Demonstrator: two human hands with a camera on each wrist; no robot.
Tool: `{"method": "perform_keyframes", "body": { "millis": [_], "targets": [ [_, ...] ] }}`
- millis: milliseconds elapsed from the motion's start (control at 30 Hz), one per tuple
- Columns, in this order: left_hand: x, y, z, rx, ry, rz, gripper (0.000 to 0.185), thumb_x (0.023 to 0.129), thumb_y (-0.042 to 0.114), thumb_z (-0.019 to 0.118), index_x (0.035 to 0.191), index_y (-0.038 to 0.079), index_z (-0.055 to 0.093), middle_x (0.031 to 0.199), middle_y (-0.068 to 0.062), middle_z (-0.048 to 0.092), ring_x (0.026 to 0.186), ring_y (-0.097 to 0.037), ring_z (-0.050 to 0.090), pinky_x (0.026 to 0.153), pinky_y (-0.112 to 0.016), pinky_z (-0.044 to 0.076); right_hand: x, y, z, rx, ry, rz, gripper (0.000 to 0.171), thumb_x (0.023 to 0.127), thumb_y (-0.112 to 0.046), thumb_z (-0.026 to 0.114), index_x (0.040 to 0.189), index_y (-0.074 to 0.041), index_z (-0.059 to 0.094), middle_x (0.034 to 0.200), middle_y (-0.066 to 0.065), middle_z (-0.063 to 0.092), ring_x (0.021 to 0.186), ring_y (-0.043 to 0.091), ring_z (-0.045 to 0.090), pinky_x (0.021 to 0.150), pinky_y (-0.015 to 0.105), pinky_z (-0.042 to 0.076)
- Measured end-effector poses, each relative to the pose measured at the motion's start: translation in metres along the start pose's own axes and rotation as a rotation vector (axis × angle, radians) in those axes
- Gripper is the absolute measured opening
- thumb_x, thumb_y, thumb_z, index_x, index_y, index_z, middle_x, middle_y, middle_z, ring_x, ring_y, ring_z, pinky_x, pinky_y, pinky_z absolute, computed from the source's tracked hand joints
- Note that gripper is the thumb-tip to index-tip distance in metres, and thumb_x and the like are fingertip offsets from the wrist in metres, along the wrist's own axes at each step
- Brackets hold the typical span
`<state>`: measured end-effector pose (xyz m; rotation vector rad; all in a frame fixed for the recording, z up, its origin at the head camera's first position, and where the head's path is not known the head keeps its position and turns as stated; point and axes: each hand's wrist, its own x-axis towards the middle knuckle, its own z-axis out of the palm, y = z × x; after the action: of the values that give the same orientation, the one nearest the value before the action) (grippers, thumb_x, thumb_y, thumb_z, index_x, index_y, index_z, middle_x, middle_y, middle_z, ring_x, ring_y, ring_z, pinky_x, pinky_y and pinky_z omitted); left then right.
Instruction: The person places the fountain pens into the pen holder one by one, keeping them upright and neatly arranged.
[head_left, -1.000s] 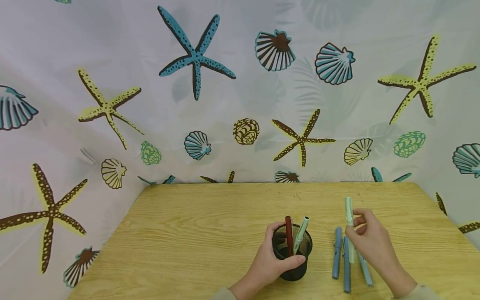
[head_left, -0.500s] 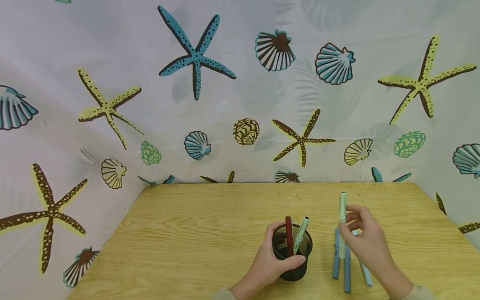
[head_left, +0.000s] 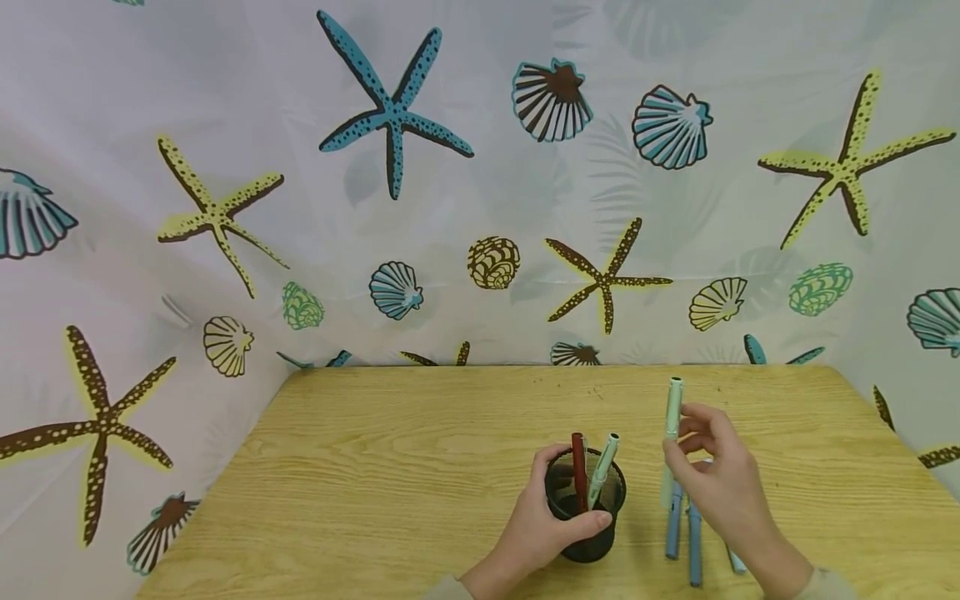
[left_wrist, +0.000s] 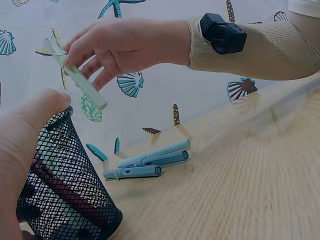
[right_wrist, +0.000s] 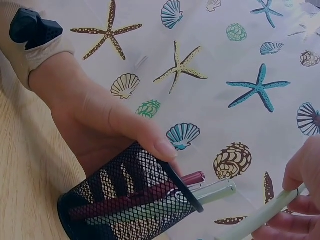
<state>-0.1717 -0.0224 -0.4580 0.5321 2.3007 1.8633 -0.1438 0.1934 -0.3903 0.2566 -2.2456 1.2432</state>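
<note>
Carried toward nine o'clock since a second ago, the pale green pen [head_left: 670, 433] (light, stiff, slick, best pinched mid-barrel) hangs in the right hand [head_left: 712, 483] fingertips beside the mesh cup [head_left: 587, 508] the left hand [head_left: 536, 525] grips.

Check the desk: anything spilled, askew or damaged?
Nothing stands out. The black mesh pen cup stands upright in the left hand; the right hand holds a pale green pen above three blue pens lying together on the wooden table.
</note>
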Motion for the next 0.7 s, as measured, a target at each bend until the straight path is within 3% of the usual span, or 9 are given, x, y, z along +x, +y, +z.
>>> {"method": "perform_keyframes", "body": {
  "millis": [167,467,700],
  "targets": [
    [0.000,-0.001,0.000,0.003,-0.006,0.010,0.078,0.075,0.039,0.076,0.138,0.030,0.029,0.126,0.001,0.045,0.119,-0.023,0.042,0.092,-0.054,0.035,0.000,-0.003,0.006,0.068,0.027,-0.058,0.040,0.083,0.006,0.064,0.120,0.001,0.050,0.097,0.004,0.056,0.078,0.004,0.056,0.057,0.021,0.049],
    [0.002,-0.005,0.000,0.005,0.004,0.026,0.077,0.075,0.042,0.076,0.136,0.036,0.029,0.127,0.004,0.044,0.118,-0.019,0.043,0.093,-0.050,0.036,0.000,-0.014,0.017,0.196,0.052,-0.098,0.041,0.081,0.011,0.064,0.118,0.003,0.050,0.098,0.007,0.057,0.079,0.005,0.058,0.057,0.020,0.049],
    [0.001,-0.004,0.000,0.007,0.000,0.014,0.075,0.076,0.040,0.075,0.135,0.036,0.029,0.124,0.004,0.046,0.115,-0.018,0.044,0.093,-0.050,0.036,-0.002,-0.014,0.027,0.234,0.053,-0.115,0.043,0.080,0.011,0.065,0.119,0.001,0.050,0.099,0.007,0.058,0.081,0.005,0.058,0.059,0.022,0.049]
  ]
}}
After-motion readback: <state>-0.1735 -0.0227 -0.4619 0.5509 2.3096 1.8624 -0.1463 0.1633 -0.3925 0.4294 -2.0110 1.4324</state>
